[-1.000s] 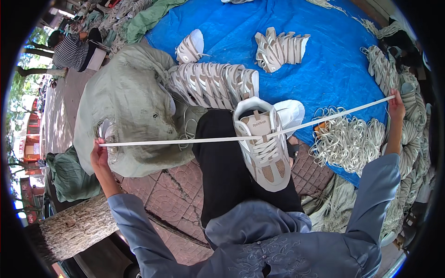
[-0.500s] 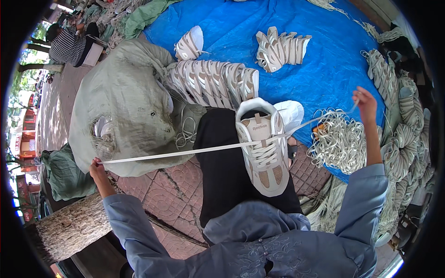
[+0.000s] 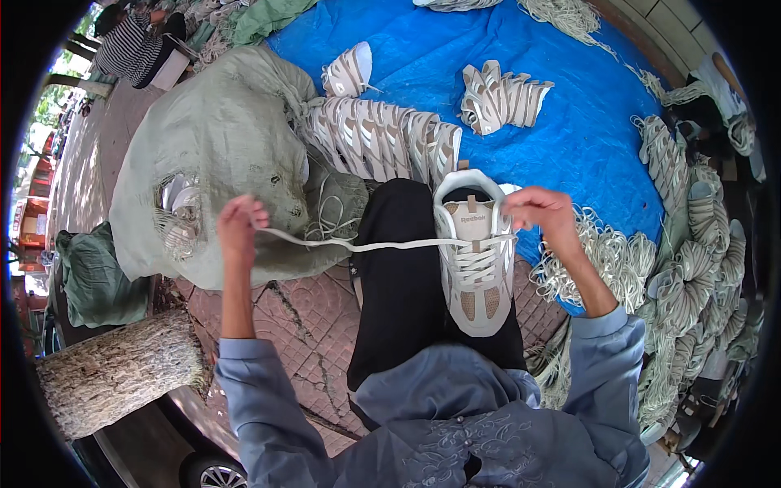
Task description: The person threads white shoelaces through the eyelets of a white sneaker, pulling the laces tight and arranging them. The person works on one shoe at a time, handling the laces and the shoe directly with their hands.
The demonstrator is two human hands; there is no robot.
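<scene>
A beige, white and tan sneaker (image 3: pixel 473 305) rests on my black-trousered lap, toe toward me and partly laced. Out to the left, my left hand (image 3: pixel 240 228) is closed on one end of a flat off-white shoelace (image 3: pixel 374 245). From there the lace sags slightly across my leg to the shoe's upper eyelets. My right hand (image 3: pixel 545 215) is beside the collar, fingers curled and close to the lace on that side. Its fingertips partly hide what they pinch.
A blue tarp (image 3: pixel 407 57) carries a row of nested sneakers (image 3: pixel 378 142) and a smaller cluster (image 3: pixel 504 98). Loose laces (image 3: pixel 606 264) are heaped at right, near more stacked shoes (image 3: pixel 704 264). A big woven sack (image 3: pixel 220 130) stands left, above a tree trunk (image 3: pixel 122 366). Another person (image 3: pixel 130 49) sits far left.
Both hands have come inward from wide apart. The lace on the left has gone from taut to slightly slack. My right hand has moved down to the sneaker's side.
</scene>
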